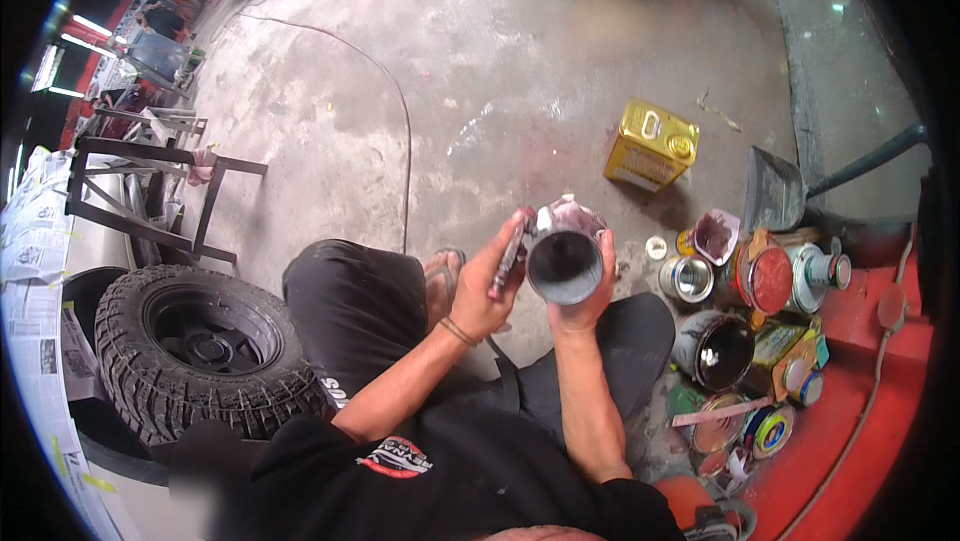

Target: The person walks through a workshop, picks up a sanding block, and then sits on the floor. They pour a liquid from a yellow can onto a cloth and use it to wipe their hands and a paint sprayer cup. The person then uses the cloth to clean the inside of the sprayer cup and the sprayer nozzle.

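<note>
My right hand grips a round grey tin can from below and to the right, holding it tilted so its dark open mouth faces me. The can's bent lid, smeared pink, stands up behind the rim. My left hand is closed on a thin dark flat tool and holds it upright against the can's left rim. Both hands are over my knees as I squat on the concrete floor.
Several open paint cans and lids crowd the floor at my right, beside a red painted surface. A yellow rectangular tin and a dustpan lie further off. A black tyre, a metal frame and a cable are at left.
</note>
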